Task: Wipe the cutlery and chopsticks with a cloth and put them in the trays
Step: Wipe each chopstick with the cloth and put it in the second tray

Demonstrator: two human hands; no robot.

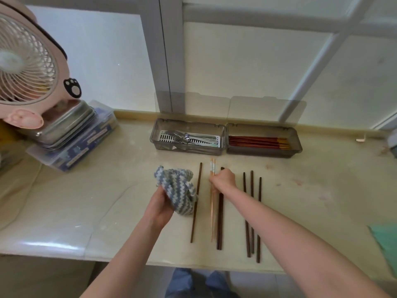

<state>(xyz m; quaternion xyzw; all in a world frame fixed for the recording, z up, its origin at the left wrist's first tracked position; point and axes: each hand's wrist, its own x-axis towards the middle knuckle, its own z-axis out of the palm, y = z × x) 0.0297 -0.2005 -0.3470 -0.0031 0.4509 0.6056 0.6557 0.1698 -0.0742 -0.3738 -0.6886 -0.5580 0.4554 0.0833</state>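
My left hand [161,204] grips a blue-and-white zigzag cloth [179,189], bunched up above the counter. My right hand [223,179] is closed around the upper part of a pair of light orange chopsticks [212,209] that lie lengthwise on the counter. Several dark brown chopsticks lie loose in a row: one [196,203] beside the cloth, a pair [220,222] right of the light ones, three [252,214] farther right. Behind them stand two grey trays: the left tray [155,136] holds metal forks and spoons [189,139], the right tray [297,143] holds red-brown chopsticks [257,142].
A pink fan [28,61] stands on a steel box [68,123] atop a blue-printed plastic box [86,145] at the left. Both tray lids [266,108] lean open against the window. A green cloth [386,241] lies at the right edge. The counter's front edge [129,258] runs near me.
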